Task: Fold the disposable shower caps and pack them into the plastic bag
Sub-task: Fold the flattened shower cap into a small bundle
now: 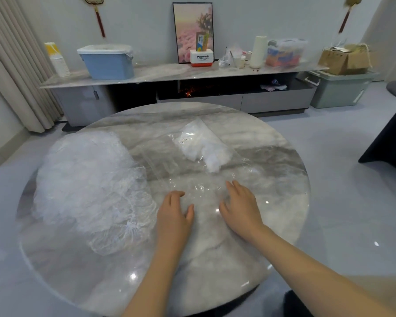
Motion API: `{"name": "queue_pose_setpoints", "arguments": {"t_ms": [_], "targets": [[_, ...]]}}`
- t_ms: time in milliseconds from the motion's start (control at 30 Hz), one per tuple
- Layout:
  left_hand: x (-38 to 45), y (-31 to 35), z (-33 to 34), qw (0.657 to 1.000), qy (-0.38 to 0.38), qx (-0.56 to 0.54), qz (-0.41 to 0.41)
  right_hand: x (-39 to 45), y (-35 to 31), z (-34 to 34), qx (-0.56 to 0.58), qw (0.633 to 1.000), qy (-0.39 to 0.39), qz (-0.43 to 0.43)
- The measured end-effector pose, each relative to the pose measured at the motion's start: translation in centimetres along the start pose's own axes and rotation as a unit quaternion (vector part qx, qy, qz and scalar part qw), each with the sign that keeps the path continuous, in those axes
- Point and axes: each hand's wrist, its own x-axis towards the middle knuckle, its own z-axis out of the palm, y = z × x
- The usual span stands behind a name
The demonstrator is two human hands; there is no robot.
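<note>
- A heap of loose caps (87, 179) lay on the left of the round table (215, 259).
- Your left hand (173, 213) rested palm down just right of the heap, fingers relaxed, grasping nothing.
- Your right hand (240, 207) lay flat on clear film, fingers straight, released.
- The bag (199, 143), holding folded white caps, sat beyond both hands.

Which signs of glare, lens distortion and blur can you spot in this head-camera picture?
Head view: bright glare spots on the glossy round table; wide-angle lens bends the far shelf; clear shower cap under both hands is nearly invisible; whole frame slightly soft.
</note>
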Motion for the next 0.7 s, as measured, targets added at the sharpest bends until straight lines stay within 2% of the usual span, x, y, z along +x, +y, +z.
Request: {"name": "queue_pose_setpoints", "arguments": {"t_ms": [100, 200, 300, 400, 567, 700], "targets": [[-1.7, 0.3, -1.7, 0.998, 0.041, 0.044, -0.011, -2.7, -0.7, 0.3, 0.024, 0.999, 0.021, -0.023], [-4.0, -0.1, -3.5, 0.985, 0.072, 0.129, -0.087, -5.1, -1.8, 1.1, 0.061, 0.996, 0.027, -0.055], [-5.9, -1.5, -5.1, 0.966, 0.049, 0.198, -0.16, -6.8, -2.3, 2.2, 0.092, 0.992, -0.002, -0.083], [-7.1, -3.0, -7.2, 0.951, 0.038, 0.22, -0.215, -8.0, -2.2, 3.6, 0.157, 0.982, -0.039, -0.101], [-7.6, -4.3, -9.1, 0.956, 0.073, 0.198, -0.206, -8.2, -1.6, 4.2, 0.196, 0.974, -0.041, -0.109], [-8.3, -4.4, -8.8, 0.974, 0.094, 0.152, -0.142, -8.3, -1.5, 4.4, 0.182, 0.973, -0.037, -0.135]]}}
